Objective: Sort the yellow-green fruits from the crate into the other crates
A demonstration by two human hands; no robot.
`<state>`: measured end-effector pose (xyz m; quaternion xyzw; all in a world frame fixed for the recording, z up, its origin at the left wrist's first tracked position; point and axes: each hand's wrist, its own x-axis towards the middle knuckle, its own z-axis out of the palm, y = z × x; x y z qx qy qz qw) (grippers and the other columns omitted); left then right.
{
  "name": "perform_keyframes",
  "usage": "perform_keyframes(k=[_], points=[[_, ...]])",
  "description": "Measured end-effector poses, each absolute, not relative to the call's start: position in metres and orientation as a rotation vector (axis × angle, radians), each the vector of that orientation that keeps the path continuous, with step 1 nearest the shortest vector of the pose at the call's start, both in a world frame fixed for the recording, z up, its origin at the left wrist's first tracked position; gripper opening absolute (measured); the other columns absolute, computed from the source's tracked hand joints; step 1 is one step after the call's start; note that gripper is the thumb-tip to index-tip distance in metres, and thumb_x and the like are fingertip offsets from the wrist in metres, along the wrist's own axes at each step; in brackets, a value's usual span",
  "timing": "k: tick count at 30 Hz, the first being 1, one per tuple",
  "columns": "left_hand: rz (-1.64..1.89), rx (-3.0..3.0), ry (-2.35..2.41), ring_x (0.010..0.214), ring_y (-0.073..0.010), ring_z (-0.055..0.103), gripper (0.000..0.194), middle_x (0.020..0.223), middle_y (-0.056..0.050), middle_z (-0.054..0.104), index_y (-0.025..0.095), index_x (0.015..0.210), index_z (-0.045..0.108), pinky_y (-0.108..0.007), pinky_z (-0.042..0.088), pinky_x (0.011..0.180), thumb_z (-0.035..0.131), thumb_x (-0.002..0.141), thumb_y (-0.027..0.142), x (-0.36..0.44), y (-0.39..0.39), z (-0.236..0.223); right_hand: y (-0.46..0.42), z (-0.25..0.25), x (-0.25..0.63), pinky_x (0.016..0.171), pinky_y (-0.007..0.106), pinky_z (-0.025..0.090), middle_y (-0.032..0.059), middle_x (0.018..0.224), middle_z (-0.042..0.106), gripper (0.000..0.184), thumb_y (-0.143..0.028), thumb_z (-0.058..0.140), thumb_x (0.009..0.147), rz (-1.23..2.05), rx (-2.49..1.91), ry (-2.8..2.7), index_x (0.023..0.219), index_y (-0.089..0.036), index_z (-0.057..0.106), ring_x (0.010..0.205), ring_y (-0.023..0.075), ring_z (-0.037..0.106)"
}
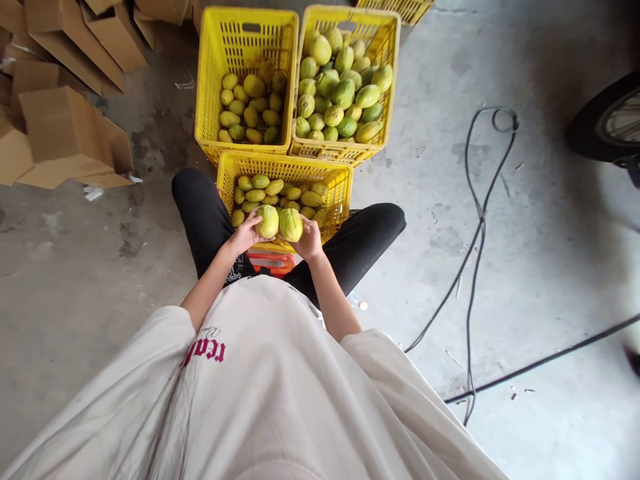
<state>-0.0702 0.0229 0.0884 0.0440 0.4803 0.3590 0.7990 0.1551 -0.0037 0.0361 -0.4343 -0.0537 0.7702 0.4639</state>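
"Yellow-green was the first fruit [267, 221]. Which hand had it, please?"

"The left hand [246, 233]. Its fingers were curled around the fruit, quite closed, and the thumb lay against its side."

"And the right hand [309, 241]?"

"It had the second fruit [291, 225], with the fingers bent around its outer side. Both fruits were held close side by side. If they touched, I could not tell."

"Where was this happening?"

"Over the nearer edge of the near crate [346, 207], between the bent knees. This crate was at twelve o'clock from the hands, with more fruits inside."

"What was farther away?"

"The far left crate [203, 87] was toward eleven o'clock, and the fuller far right crate [393, 87] toward one. Cardboard boxes [70, 130] were at ten o'clock. At three o'clock, a black cable [483, 220] lay looped on the concrete floor [550, 267]."
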Motion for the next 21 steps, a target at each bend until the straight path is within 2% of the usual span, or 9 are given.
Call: perform_keyframes(k=[4,7,10,14,17,21], points=[[0.784,0.128,1.016,0.131,-0.0298,0.096,0.097,0.167,-0.007,0.087,0.043,0.193,0.046,-0.042,0.082,0.11,0.08,0.105,0.021,-0.072,0.021,0.091,-0.001,0.042,0.152,0.118,0.071,0.08,0.0035,0.131,0.093,0.038,-0.051,0.078,0.088,1.912,-1.037,-0.146,0.12,-0.037,0.064,0.147,0.0431,0.085],[0.778,0.158,1.042,0.128,-0.0305,0.097,0.1,0.172,-0.007,0.084,0.047,0.197,0.043,-0.036,0.08,0.096,0.08,0.107,0.022,-0.072,0.019,0.093,-0.001,0.051,0.146,0.117,0.064,0.081,0.0056,0.13,0.095,0.043,-0.052,0.079,0.091,1.939,-1.04,-0.131,0.13,-0.036,0.072,0.146,0.0429,0.087],[0.788,0.208,1.076,0.127,-0.0303,0.097,0.099,0.17,-0.007,0.084,0.047,0.194,0.049,-0.032,0.077,0.087,0.084,0.104,0.023,-0.072,0.015,0.096,-0.002,0.058,0.141,0.117,0.058,0.082,0.0079,0.129,0.096,0.048,-0.055,0.082,0.093,1.952,-1.044,-0.156,0.136,-0.033,0.077,0.15,0.0437,0.088],[0.835,0.213,1.054,0.14,-0.0369,0.092,0.089,0.166,-0.009,0.086,0.041,0.183,0.063,-0.046,0.081,0.104,0.086,0.099,0.024,-0.07,0.012,0.098,-0.004,0.061,0.141,0.118,0.058,0.083,0.0082,0.129,0.095,0.042,-0.05,0.083,0.093,1.94,-1.087,-0.182,0.13,-0.033,0.073,0.153,0.0432,0.087],[0.856,0.171,1.048,0.147,-0.0411,0.089,0.077,0.157,-0.012,0.089,0.031,0.175,0.071,-0.055,0.08,0.114,0.073,0.099,0.023,-0.068,0.011,0.099,-0.006,0.06,0.144,0.122,0.056,0.081,0.0019,0.125,0.093,0.031,-0.036,0.081,0.102,1.894,-1.121,-0.13,0.13,-0.034,0.069,0.148,0.0366,0.088],[0.87,0.098,1.039,0.15,-0.0386,0.086,0.086,0.154,-0.008,0.091,0.034,0.177,0.069,-0.059,0.079,0.119,0.064,0.092,0.018,-0.065,0.009,0.103,-0.01,0.06,0.143,0.129,0.056,0.076,-0.0016,0.118,0.091,0.023,-0.021,0.071,0.113,1.872,-1.119,-0.092,0.133,-0.033,0.068,0.145,0.0308,0.086]])
